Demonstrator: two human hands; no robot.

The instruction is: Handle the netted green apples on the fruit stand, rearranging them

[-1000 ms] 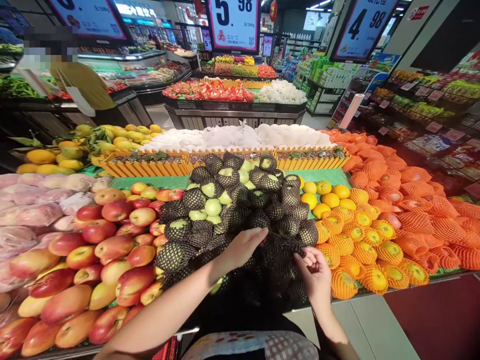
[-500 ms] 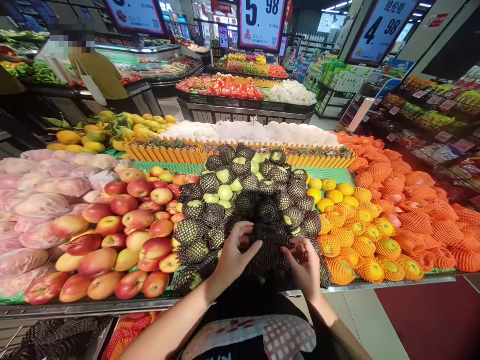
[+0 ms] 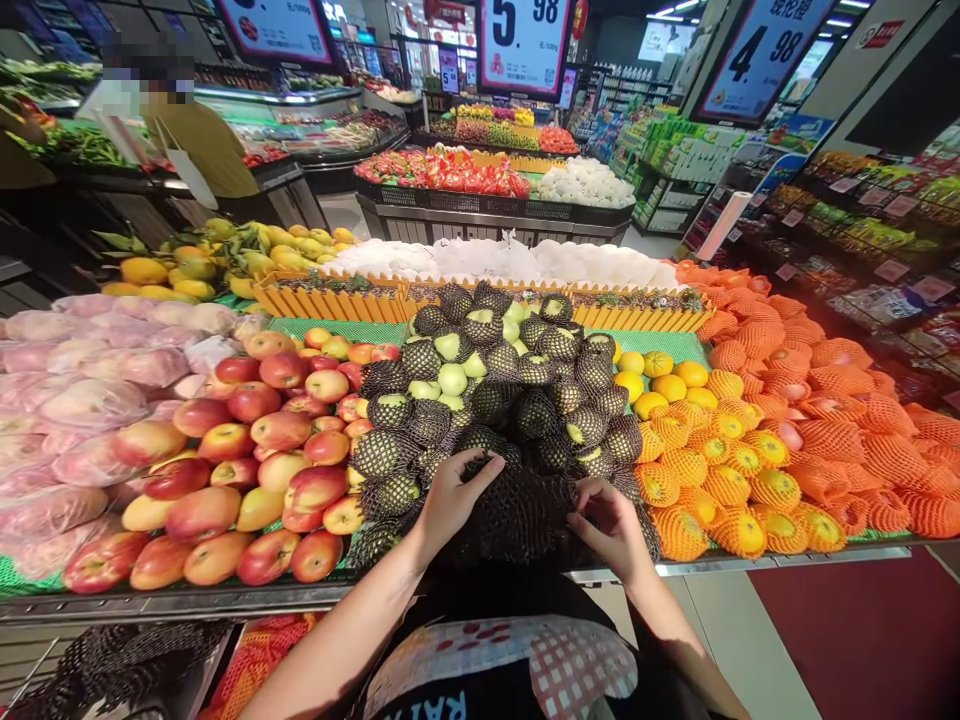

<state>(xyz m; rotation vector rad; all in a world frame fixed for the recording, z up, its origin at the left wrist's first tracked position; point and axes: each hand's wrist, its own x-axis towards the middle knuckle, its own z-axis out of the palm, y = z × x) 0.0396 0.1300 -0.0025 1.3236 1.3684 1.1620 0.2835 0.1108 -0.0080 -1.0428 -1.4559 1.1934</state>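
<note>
A black foam net sleeve stretches between my two hands, low over the front of the display. My left hand is closed on its left end, thumb pressed over the curled fingers. At the other end, my right hand pinches the sleeve between thumb and fingers. Whether a fruit sits inside the sleeve is too dark to tell. Just beyond my hands lies a heap of green fruit in black nets, with a few bare green fruits among them.
Red-yellow apples and wrapped pink fruit lie left. Oranges in yellow nets and fruit in orange nets lie right. An orange picket divider runs behind. Below left are loose black nets. A person stands far left.
The black net sleeve is now spread wider and shows more clearly between my hands. My left hand has moved slightly left, and my right hand has shifted a little.
</note>
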